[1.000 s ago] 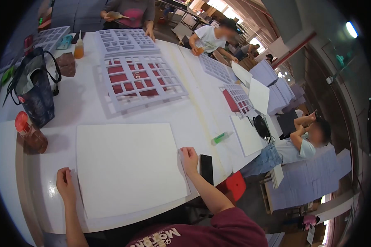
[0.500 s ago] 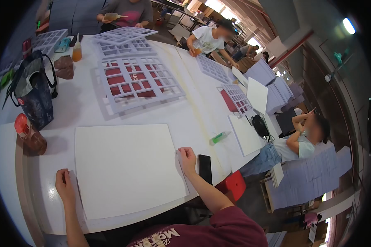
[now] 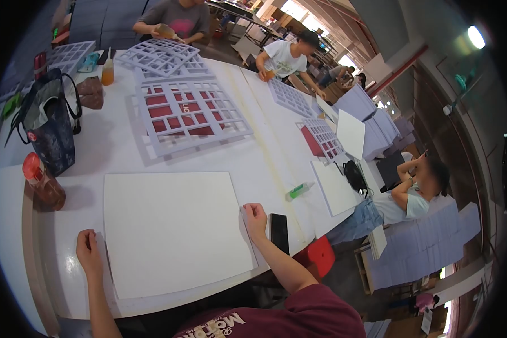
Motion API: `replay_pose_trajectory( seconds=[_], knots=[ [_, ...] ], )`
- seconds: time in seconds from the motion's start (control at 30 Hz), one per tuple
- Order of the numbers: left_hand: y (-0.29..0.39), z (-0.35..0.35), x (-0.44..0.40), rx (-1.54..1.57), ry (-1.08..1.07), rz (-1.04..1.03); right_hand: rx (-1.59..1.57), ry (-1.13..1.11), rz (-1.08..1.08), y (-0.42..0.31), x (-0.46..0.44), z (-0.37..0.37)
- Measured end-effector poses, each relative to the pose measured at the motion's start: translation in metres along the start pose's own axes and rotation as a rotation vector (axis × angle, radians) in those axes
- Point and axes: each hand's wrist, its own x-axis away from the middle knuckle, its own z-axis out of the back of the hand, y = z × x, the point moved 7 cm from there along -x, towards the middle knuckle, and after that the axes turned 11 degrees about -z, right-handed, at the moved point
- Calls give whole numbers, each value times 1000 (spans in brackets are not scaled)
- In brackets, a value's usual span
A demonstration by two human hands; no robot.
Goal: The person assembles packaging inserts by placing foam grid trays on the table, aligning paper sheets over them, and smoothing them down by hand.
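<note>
A large white board (image 3: 177, 234) lies flat on the white table (image 3: 287, 163) in front of me. My left hand (image 3: 89, 248) rests beside its left edge, fingers curled in, with nothing visible in them. At the board's right edge is my right hand (image 3: 254, 219), its fingers curled too; whether they hold anything is too small to tell. A black phone (image 3: 279, 233) lies just right of my right hand. Beyond the board, a white grid frame (image 3: 194, 115) sits over a dark red box.
A dark bag (image 3: 50, 124) and a red-capped bottle (image 3: 42, 183) stand at the left. A green bottle (image 3: 299, 190) lies to the right. Across the table, one person (image 3: 177, 22) holds a glue bottle beside stacked grids; another person (image 3: 287, 59) works farther right. A third person (image 3: 414, 194) sits at the right.
Across the table, a person's grid frame has been shifted and now lies at an angle on the one below. That person now has both hands near the glue bottle. My hands have hardly moved.
</note>
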Motion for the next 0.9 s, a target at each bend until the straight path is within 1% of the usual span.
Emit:
replay_pose_trajectory(
  seconds=[0.27, 0.33, 0.43, 0.5, 0.57, 0.6, 0.63, 0.7, 0.73, 0.83, 0.9],
  knots=[
    [-2, 0, -1, 4, 24, -19, 25, 16, -16, 6, -3, 2],
    [-7, 1, -1, 7, 14, -15, 0, 30, -62, 8, -7, 3],
    [-5, 1, -1, 0, 49, -44, -186, -38, -210, 12, -39, 3],
    [-2, 0, -3, -45, 3, -36, -107, -57, -329, -18, -55, -3],
    [3, 3, 0, -97, 1, -26, 154, -100, 131, -39, -96, -24],
    [8, 4, 0, -114, 19, -37, 302, -125, 274, -63, -103, -37],
    [10, 5, 0, -115, 12, -3, 443, -138, 428, -92, -106, -54],
    [13, 3, -1, -96, -10, 53, 667, -141, 533, -119, -116, -90],
    [11, 4, -1, -84, 11, 45, 783, -131, 586, -132, -120, -103],
    [7, 4, 0, -42, 49, 35, 931, -159, 675, -158, -121, -146],
    [9, 4, -1, -46, 49, 39, 966, -73, 846, -168, -122, -167]
  ],
)
